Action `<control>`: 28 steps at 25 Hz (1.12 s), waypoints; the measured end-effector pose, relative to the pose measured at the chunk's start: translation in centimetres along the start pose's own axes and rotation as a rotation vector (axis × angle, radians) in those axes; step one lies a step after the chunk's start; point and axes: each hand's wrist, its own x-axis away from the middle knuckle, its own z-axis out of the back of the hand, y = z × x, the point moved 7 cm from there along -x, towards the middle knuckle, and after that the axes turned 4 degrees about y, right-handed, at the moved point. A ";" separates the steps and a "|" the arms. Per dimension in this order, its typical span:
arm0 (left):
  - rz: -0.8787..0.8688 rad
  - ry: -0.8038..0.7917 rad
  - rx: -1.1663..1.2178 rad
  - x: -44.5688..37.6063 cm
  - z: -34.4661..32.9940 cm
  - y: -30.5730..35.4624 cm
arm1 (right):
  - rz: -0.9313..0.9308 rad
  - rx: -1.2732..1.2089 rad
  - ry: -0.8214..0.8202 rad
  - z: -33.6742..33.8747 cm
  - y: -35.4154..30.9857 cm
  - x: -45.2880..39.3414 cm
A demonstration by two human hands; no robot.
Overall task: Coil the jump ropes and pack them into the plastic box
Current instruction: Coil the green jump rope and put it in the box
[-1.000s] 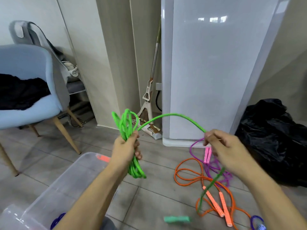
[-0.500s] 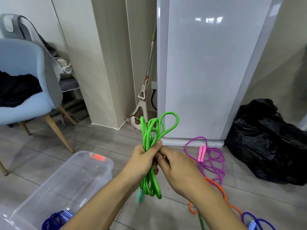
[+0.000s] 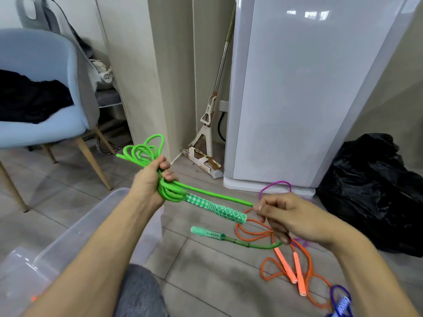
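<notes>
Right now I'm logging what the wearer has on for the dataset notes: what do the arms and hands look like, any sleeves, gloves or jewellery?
Both arms are bare as far up as the frame shows: no sleeve appears. The left hand and right hand wear no gloves, and no rings, watch or wristband are visible. The only clothing in view is grey fabric low between the arms, probably trousers.

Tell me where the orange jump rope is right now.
In the head view, the orange jump rope lies loose on the floor at lower right, under and past the right hand, between the green rope's dangling handle and the black bag.
</notes>
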 end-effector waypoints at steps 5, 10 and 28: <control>-0.210 -0.056 -0.627 1.9 -1.9 -2.0 | 0.080 -0.144 0.248 1.7 -1.2 -0.3; -0.195 -0.057 -0.940 3.9 -3.2 -2.9 | 0.178 0.109 0.269 2.0 -2.8 0.7; -0.355 0.041 -1.505 3.6 -2.4 -1.7 | 0.239 0.267 0.313 4.0 -6.5 3.9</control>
